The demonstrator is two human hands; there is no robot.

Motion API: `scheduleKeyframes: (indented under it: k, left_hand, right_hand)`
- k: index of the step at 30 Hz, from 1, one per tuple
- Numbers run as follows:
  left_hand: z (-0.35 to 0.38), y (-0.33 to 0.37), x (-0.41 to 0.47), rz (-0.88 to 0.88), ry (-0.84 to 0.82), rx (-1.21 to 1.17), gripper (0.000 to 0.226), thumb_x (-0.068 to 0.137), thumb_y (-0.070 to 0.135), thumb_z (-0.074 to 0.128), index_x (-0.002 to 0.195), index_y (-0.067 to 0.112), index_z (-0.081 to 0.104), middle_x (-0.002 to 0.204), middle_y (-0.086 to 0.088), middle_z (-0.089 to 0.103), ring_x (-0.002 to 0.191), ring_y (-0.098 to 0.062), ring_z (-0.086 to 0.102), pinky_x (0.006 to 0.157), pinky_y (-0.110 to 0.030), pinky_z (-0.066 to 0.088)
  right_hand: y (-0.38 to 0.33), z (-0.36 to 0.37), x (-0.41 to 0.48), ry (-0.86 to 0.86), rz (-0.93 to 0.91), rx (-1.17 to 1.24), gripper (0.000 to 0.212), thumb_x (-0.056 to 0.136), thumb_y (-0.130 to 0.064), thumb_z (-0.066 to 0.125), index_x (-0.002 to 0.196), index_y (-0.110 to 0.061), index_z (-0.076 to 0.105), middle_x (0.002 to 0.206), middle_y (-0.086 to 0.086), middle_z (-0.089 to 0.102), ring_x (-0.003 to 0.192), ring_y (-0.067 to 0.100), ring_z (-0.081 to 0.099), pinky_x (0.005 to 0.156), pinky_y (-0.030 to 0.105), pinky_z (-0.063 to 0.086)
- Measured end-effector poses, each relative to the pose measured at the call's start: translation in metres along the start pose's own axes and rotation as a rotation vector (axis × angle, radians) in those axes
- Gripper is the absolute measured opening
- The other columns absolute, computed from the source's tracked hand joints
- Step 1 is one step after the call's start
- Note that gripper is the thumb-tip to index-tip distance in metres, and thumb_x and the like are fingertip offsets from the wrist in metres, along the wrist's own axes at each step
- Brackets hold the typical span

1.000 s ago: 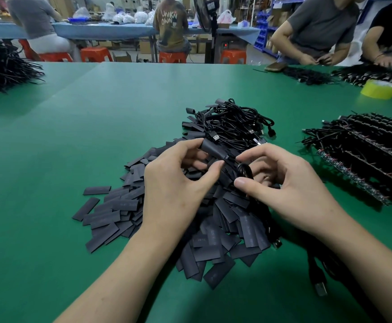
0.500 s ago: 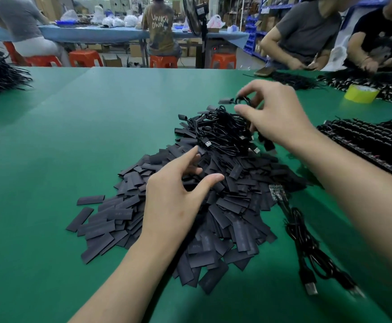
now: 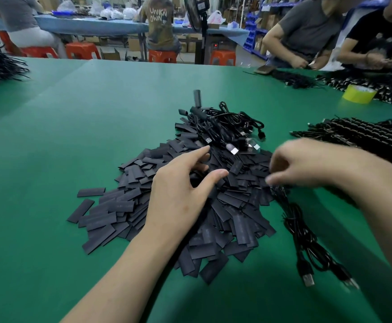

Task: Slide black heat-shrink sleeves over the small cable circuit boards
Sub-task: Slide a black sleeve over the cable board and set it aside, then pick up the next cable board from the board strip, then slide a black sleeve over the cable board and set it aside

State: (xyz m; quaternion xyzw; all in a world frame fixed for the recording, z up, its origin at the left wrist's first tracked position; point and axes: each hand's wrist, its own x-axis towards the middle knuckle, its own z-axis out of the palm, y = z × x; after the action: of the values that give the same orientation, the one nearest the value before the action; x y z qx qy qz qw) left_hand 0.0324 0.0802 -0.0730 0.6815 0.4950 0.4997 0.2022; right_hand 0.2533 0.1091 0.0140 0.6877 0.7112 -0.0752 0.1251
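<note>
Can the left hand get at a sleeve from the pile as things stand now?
Probably yes. The left hand is right over the sleeve pile with its fingers spread and empty, and nothing lies between them. The cables sit at the pile's far end, out of the way.

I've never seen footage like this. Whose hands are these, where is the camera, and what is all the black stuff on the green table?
There is no machine here. These are a person's two bare hands, filmed by one wide-angle camera worn on the head, looking forward and down. The left hand is spread open over a heap of flat black heat-shrink sleeves on the green table. The right hand is blurred. Its fingers curl near the end of a loose black cable, but I cannot tell whether they grip it. Behind the heap lies a tangle of cables. To the right are rows of more cables and a yellow tape roll. At the far edge other people work.
</note>
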Motion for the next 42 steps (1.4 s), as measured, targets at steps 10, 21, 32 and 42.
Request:
scheduleKeyframes:
  k: [10,21,32,42]
  left_hand:
    - [0.001,0.002,-0.004,-0.001,-0.124,-0.058,0.039,0.087,0.039,0.077,0.124,0.029,0.072,0.099,0.019,0.074,0.096,0.003,0.069,0.092,-0.029,0.057]
    - [-0.001,0.006,0.001,-0.188,-0.325,-0.56,0.004,0.089,0.011,0.076,0.086,0.011,0.075,0.083,-0.009,0.079,0.064,-0.005,0.068,0.059,-0.01,0.047]
    - [-0.003,0.004,0.003,-0.25,-0.348,-0.68,0.01,0.077,0.028,0.075,0.078,0.018,0.079,0.07,0.0,0.074,0.061,-0.006,0.066,0.06,-0.017,0.054]
    - [-0.005,0.012,0.001,-0.377,-0.424,-0.847,0.018,0.072,0.029,0.077,0.08,0.013,0.079,0.087,-0.024,0.072,0.084,-0.037,0.066,0.075,-0.034,0.059]
  right_hand:
    - [0.019,0.031,-0.008,0.18,0.044,0.42,0.02,0.087,-0.032,0.079,0.086,-0.018,0.064,0.083,0.001,0.072,0.077,0.017,0.064,0.065,0.032,0.048]
    - [-0.037,0.038,-0.017,0.029,-0.33,1.458,0.025,0.066,-0.027,0.081,0.083,-0.011,0.073,0.068,0.006,0.07,0.055,0.008,0.061,0.044,0.018,0.047]
    - [-0.042,0.057,-0.017,0.157,-0.46,1.549,0.006,0.068,-0.026,0.079,0.068,-0.02,0.076,0.064,-0.001,0.067,0.056,0.007,0.057,0.056,0.014,0.049]
    - [-0.04,0.054,-0.02,-0.093,-0.51,1.696,0.012,0.064,-0.028,0.079,0.07,-0.018,0.076,0.072,0.005,0.071,0.064,0.018,0.065,0.063,0.022,0.057]
